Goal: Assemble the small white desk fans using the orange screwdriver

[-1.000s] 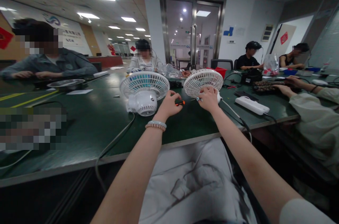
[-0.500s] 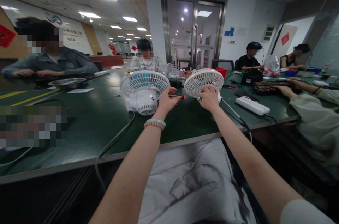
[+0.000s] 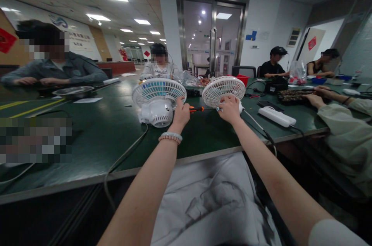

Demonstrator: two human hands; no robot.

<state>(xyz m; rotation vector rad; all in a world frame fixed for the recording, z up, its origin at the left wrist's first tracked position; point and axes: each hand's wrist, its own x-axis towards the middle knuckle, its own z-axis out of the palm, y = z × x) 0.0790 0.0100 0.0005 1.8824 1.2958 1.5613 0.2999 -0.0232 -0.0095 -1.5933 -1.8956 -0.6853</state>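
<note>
Green tabletop stretched before us, other workers around it. Since a second ago our left hand rose, levelling the orange-handled screwdriver toward 3 o'clock. Our right hand kept clenching the white round-grilled desk fan, so we judged the tip aligned there.

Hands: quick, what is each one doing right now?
Left hand: closed around the orange-handled screwdriver.
Right hand: closed on the base of the right-hand white fan, at the screwdriver's tip.
</note>
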